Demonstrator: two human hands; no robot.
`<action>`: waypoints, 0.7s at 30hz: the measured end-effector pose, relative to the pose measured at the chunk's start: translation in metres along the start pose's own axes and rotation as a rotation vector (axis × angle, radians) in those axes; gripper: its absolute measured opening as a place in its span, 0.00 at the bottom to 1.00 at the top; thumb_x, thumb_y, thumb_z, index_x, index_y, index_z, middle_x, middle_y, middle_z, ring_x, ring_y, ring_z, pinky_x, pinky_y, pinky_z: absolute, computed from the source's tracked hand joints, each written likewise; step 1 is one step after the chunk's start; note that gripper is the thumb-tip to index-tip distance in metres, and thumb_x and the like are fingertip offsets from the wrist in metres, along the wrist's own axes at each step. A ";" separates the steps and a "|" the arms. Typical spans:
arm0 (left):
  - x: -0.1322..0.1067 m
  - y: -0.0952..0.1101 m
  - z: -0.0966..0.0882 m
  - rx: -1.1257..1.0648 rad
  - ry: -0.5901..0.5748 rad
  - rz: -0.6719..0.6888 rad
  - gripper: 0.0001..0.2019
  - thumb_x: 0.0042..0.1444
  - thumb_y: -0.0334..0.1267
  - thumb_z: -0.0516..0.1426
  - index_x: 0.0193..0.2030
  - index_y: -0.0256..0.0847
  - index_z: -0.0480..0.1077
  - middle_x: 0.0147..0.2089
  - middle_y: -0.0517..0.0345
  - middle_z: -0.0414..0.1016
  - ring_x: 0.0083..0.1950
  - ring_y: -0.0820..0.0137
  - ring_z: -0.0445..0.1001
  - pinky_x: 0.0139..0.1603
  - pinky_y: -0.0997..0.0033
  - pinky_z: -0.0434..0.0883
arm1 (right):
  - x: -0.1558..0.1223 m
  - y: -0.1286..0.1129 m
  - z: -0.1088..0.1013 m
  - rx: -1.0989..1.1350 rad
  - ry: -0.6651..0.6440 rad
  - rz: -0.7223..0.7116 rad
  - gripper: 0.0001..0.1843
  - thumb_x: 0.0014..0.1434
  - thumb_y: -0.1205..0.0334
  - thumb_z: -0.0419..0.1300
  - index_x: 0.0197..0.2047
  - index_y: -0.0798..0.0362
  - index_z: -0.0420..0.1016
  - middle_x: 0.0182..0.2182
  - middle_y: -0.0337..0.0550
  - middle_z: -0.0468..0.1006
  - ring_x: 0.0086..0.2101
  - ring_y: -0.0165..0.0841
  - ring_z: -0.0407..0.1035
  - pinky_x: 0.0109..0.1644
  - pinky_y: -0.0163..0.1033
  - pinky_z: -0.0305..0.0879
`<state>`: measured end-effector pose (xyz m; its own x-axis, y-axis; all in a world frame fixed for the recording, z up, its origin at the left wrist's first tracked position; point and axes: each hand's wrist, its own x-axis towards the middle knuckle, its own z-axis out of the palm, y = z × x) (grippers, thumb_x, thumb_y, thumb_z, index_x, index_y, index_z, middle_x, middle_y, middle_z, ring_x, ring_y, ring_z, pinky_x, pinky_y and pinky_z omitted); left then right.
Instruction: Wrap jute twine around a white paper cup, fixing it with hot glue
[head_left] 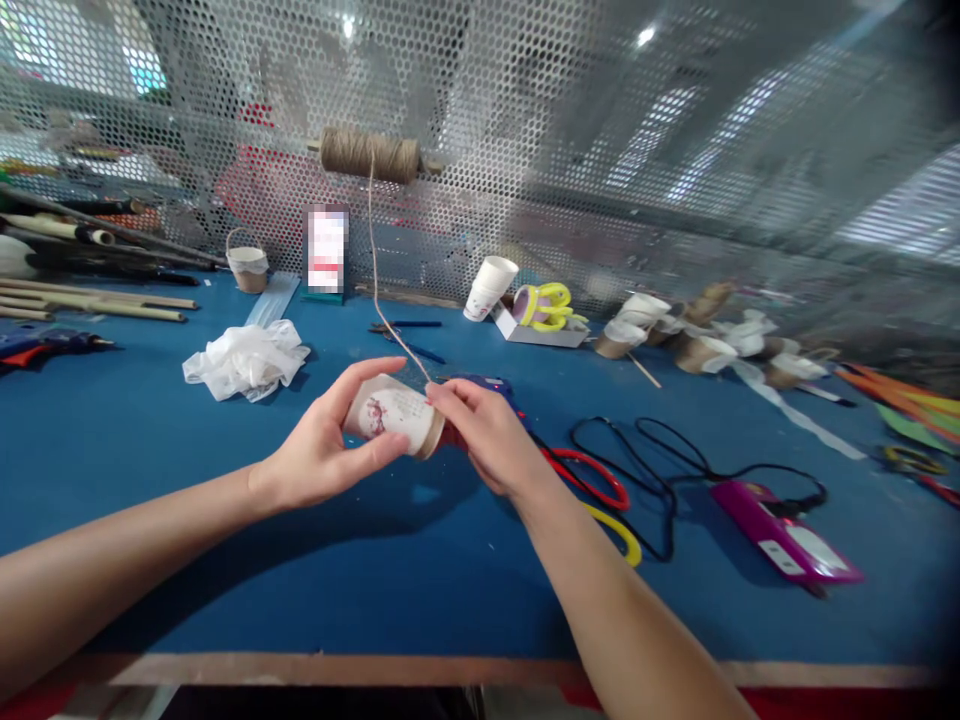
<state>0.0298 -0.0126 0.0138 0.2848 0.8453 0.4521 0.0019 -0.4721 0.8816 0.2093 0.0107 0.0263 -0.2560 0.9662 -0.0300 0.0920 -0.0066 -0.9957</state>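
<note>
A white paper cup [390, 413] with a printed figure and small text lies tilted on its side above the table, a band of twine round its right end. My left hand [334, 435] is closed round the cup, thumb below and fingers over the top. With thumb and fingertips, my right hand [484, 425] pinches twine [382, 300] at the cup's banded end. That strand runs up to a twine spool [369, 155] mounted on the perforated screen. Some of the right fingers are hidden behind the cup's end.
Scissors with red and yellow handles [589, 478], black cable and a purple power strip [784, 530] lie to the right. Stacked cups [489, 287] and a white box [544, 328] stand behind. Crumpled white plastic [247, 360], a glue gun [49, 342] and sticks [97, 298] are left.
</note>
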 end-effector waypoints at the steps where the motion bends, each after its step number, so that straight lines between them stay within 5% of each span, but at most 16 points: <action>1: 0.001 0.001 0.000 -0.049 0.003 -0.026 0.26 0.50 0.35 0.61 0.57 0.37 0.61 0.36 0.56 0.72 0.31 0.75 0.69 0.30 0.80 0.69 | -0.002 -0.003 -0.001 -0.085 0.019 -0.060 0.19 0.50 0.45 0.62 0.28 0.52 0.67 0.21 0.36 0.72 0.22 0.29 0.68 0.28 0.37 0.66; 9: 0.008 0.009 -0.001 -0.335 -0.031 -0.331 0.21 0.44 0.32 0.65 0.46 0.34 0.69 0.27 0.61 0.73 0.27 0.76 0.71 0.29 0.77 0.70 | -0.013 -0.009 0.002 -0.486 0.062 -0.360 0.13 0.53 0.51 0.61 0.32 0.52 0.67 0.30 0.42 0.71 0.31 0.32 0.66 0.34 0.39 0.64; 21: 0.006 0.006 0.009 -0.360 0.106 -0.396 0.17 0.40 0.29 0.66 0.39 0.33 0.69 0.25 0.64 0.71 0.23 0.79 0.68 0.24 0.80 0.68 | -0.008 -0.005 0.004 -0.355 -0.045 -0.230 0.17 0.51 0.47 0.63 0.34 0.51 0.66 0.30 0.39 0.70 0.31 0.31 0.66 0.34 0.38 0.65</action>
<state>0.0403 -0.0129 0.0201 0.2310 0.9703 0.0713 -0.2441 -0.0131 0.9697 0.2075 0.0018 0.0308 -0.3495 0.9198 0.1783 0.3509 0.3050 -0.8854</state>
